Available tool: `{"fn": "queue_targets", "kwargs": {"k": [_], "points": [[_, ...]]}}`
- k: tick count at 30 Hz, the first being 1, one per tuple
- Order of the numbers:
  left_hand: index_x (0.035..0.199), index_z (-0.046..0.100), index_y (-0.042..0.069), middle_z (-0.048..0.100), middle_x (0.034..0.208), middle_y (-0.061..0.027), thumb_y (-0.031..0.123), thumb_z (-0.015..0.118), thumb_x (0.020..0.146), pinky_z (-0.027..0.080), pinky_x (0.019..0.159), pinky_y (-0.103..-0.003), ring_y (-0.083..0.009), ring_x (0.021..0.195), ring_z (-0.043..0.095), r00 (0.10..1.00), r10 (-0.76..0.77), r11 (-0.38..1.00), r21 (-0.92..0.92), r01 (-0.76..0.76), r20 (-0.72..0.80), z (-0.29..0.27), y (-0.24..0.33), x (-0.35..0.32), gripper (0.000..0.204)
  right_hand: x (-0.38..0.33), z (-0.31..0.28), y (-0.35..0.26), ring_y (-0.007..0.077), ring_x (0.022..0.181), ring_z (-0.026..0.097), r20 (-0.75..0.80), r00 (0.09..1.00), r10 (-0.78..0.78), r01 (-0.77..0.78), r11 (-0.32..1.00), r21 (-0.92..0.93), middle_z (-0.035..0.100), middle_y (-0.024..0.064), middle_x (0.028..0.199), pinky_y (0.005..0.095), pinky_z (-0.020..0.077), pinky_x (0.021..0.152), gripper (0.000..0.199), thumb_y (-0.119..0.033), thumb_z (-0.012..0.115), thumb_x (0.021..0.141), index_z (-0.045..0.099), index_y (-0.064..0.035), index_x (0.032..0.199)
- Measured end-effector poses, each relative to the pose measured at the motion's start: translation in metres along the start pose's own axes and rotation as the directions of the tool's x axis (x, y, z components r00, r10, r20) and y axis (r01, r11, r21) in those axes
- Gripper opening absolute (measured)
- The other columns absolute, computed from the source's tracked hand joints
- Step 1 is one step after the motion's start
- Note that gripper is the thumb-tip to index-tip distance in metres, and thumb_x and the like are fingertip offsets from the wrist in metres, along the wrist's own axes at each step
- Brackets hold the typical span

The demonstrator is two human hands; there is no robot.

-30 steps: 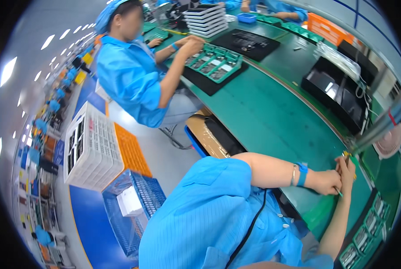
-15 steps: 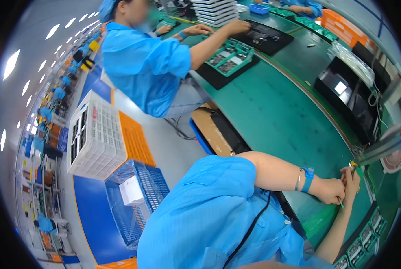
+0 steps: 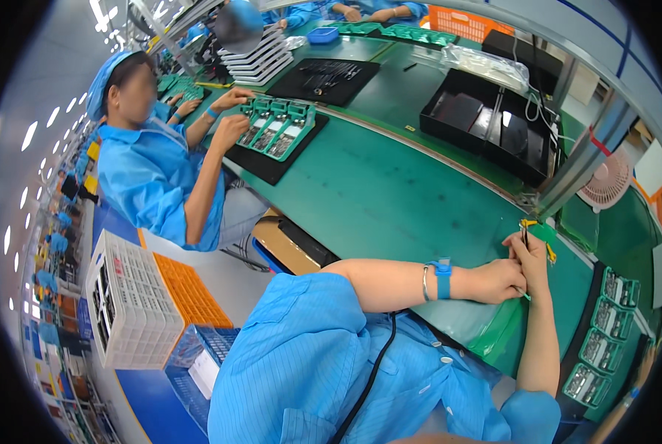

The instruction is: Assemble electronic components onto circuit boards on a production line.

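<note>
Long green workbench (image 3: 398,181), black mat (image 3: 272,172) bearing a green tray (image 3: 303,118) at eleven o'clock, dark mat (image 3: 286,83) with small parts (image 3: 327,78) at twelve, open black box (image 3: 479,146) at two, translucent green sheet (image 3: 497,337) at four

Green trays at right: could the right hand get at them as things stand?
Probably yes: the right hand is close by and nothing tall stands between it and the green trays, though it looks occupied against the left hand.

L hand (image 3: 494,281), R hand (image 3: 532,268) over bench (image 3: 375,177), R side; crate (image 3: 140,314) L; tray (image 3: 278,135) on mat (image 3: 261,164), far L.
</note>
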State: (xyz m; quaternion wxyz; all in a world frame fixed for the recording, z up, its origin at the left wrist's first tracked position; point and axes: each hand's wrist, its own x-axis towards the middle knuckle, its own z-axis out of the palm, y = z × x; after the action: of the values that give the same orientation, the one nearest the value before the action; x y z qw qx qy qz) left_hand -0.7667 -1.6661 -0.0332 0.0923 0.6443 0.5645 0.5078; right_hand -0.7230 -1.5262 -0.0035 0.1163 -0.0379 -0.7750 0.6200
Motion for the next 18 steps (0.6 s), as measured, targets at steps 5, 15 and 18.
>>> {"fn": "queue_targets", "kwargs": {"k": [5,15,18], "points": [[0.088,0.072,0.002,0.067,0.094,-0.0158,0.003,0.068,0.081,0.052,0.084,-0.043,-0.0339,0.098,0.064,0.999,-0.033,0.999,-0.011,0.033,0.003,-0.004,0.004,0.001,0.008,0.001,0.001,-0.004,0.0039,0.060,0.042,0.025,1.000,-0.006,0.006,1.000,0.006,0.050,-0.0034,0.065,0.0229,0.0340,0.055,0.023,-0.017,0.062,0.098,0.064,0.0006,0.083],[0.086,0.071,0.002,0.067,0.096,-0.0153,0.003,0.068,0.081,0.052,0.086,-0.043,-0.0337,0.099,0.063,1.000,-0.015,1.000,0.004,0.015,0.013,-0.003,0.003,0.000,0.007,0.001,0.000,0.005,0.0045,0.060,0.042,0.052,0.992,-0.114,0.112,0.993,0.041,0.050,-0.0024,0.066,0.0225,0.0318,0.055,0.037,-0.029,0.054,0.104,0.068,0.0004,0.087],[0.086,0.071,0.002,0.067,0.095,-0.0150,0.003,0.068,0.081,0.052,0.085,-0.043,-0.0337,0.099,0.063,1.000,-0.019,1.000,0.024,0.019,-0.003,-0.003,0.000,-0.002,0.007,0.002,0.004,0.004,0.0045,0.061,0.043,0.032,0.995,-0.092,0.092,0.996,0.020,0.051,-0.0021,0.066,0.0225,0.0319,0.055,0.040,-0.032,0.053,0.104,0.068,0.0009,0.087]]}}
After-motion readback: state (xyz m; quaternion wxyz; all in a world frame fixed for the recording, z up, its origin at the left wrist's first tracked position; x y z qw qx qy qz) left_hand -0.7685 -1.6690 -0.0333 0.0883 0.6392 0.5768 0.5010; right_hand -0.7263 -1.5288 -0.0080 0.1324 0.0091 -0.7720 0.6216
